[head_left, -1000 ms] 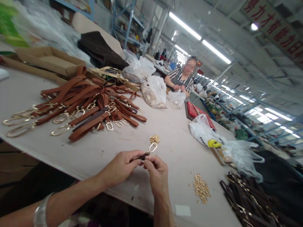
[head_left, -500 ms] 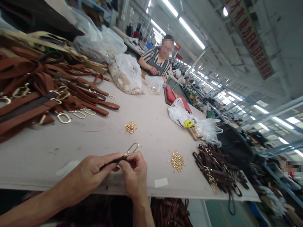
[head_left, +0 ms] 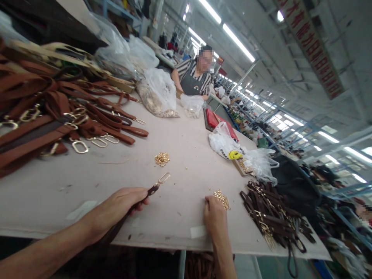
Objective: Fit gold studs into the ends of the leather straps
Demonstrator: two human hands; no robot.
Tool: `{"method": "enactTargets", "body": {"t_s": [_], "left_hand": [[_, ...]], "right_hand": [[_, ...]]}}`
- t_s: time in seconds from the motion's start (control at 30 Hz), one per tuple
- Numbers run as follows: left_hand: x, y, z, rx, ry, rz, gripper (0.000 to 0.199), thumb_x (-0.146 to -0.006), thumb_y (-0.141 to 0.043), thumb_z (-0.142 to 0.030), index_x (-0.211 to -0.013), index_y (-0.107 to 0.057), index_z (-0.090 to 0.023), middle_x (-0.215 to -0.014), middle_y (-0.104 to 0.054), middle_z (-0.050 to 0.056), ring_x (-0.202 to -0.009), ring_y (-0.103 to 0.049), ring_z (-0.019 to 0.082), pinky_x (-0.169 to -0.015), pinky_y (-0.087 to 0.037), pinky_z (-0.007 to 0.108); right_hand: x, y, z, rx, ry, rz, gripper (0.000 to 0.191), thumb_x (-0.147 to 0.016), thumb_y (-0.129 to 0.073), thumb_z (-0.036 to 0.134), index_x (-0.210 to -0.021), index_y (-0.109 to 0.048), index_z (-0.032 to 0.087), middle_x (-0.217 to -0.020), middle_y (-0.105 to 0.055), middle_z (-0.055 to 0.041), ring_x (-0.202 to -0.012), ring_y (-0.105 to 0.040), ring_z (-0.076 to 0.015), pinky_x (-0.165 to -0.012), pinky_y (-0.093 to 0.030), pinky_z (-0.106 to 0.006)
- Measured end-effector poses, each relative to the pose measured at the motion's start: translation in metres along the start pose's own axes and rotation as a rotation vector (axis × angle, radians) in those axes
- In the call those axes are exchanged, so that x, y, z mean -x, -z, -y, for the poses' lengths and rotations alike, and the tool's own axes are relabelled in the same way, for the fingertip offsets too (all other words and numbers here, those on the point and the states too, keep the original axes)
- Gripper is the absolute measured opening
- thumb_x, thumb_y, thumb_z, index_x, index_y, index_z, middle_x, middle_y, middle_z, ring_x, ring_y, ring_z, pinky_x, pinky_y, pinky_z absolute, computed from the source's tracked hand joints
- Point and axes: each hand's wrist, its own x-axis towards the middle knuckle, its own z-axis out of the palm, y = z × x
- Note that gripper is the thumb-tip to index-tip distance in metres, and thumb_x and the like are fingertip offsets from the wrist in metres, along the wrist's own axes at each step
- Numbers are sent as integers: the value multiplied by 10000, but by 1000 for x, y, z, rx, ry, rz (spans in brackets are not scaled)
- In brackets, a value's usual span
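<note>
My left hand (head_left: 126, 199) is closed around a dark brown leather strap (head_left: 152, 190). The strap's end points away from me, with a gold oval ring (head_left: 164, 178) on it and a small round mark or hole near the tip. My right hand (head_left: 216, 217) is at the near left edge of a pile of small gold studs (head_left: 223, 198). Its fingers are curled down and mostly hidden, so what they pinch, if anything, does not show. Farther off, a second little heap of gold metal pieces (head_left: 162, 159) lies beyond the ring.
Brown straps with gold rings (head_left: 95, 122) cover the table's left side. Dark finished straps (head_left: 267, 213) are heaped at right. Plastic bags (head_left: 158, 95), a red item (head_left: 217, 121) and a small box (head_left: 241, 167) stand farther back. A co-worker (head_left: 194, 77) sits across the table.
My right hand has left the strap and moved right to the stud pile. The left hand still holds the strap, whose ringed end is now uncovered. The co-worker's hands have lowered.
</note>
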Motion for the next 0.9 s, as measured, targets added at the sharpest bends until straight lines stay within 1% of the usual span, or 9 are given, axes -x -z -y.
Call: {"method": "enactTargets", "body": {"t_s": [0.1, 0.23, 0.43, 0.53, 0.63, 0.7, 0.73, 0.83, 0.9], "left_hand": [[3, 0, -5, 87, 6, 66, 312, -761, -634, -424, -860, -729, -143, -716, -627, 14, -686, -525, 171, -635, -391, 251], [6, -2, -11, 155, 34, 142, 341, -700, -672, -302, -990, -711, -128, -608, -565, -34, -587, -470, 128, -590, -322, 232], [5, -2, -7, 193, -25, 130, 246, -666, -664, -228, -883, -688, -116, -617, -574, -40, -569, -487, 111, -575, -332, 220], [3, -2, -5, 165, -51, 102, 216, -710, -647, -265, -867, -676, -119, -592, -574, -42, -563, -499, 108, -577, -347, 213], [3, -4, -3, 126, -92, 87, 225, -761, -622, -311, -879, -665, -125, -607, -573, -38, -571, -514, 116, -566, -373, 210], [3, -5, -3, 90, -121, 78, 231, -784, -602, -328, -894, -659, -133, -620, -559, -39, -569, -509, 120, -540, -380, 210], [4, -6, -3, 67, -132, 74, 230, -796, -589, -333, -897, -655, -137, -615, -545, -43, -556, -497, 120, -521, -372, 209], [6, -7, -4, -42, -221, 21, 200, -825, -554, -318, -867, -648, -146, -599, -511, -50, -538, -459, 115, -498, -337, 210], [8, -7, -4, -132, -323, -52, 166, -830, -542, -275, -821, -648, -148, -633, -538, -35, -585, -469, 121, -533, -348, 218]], "right_hand": [[-4, -4, -5, 54, 36, 30, 275, -816, -427, 78, -898, -678, 155, -868, -705, -124, -852, -635, -252, -781, -439, -347], [-10, -6, -6, 90, 59, 52, 290, -786, -436, 52, -906, -675, 164, -834, -712, -111, -800, -645, -233, -732, -424, -320], [-19, -1, -17, 49, 35, 33, 272, -753, -460, 80, -878, -680, 180, -829, -724, -120, -824, -671, -263, -763, -465, -372], [-18, 1, -10, -24, 12, 40, 200, -770, -514, 158, -869, -682, 198, -832, -737, -90, -811, -690, -251, -766, -514, -379], [-7, -2, 28, -372, -22, 81, 187, -829, -581, 310, -952, -669, 201, -887, -737, -65, -810, -697, -210, -750, -556, -337], [4, -8, 67, -684, -42, 104, 218, -840, -619, 372, -964, -657, 197, -905, -722, -56, -820, -685, -190, -752, -560, -313], [10, -11, 87, -779, -34, 99, 210, -838, -636, 372, -950, -657, 195, -902, -714, -52, -820, -676, -182, -749, -557, -302], [22, -18, 138, -878, 78, 50, 142, -860, -636, 324, -921, -661, 198, -868, -700, -31, -802, -660, -157, -737, -540, -269], [25, -20, 158, -844, 178, -30, 99, -880, -614, 279, -920, -666, 205, -858, -704, -21, -799, -661, -146, -745, -528, -254]]}}
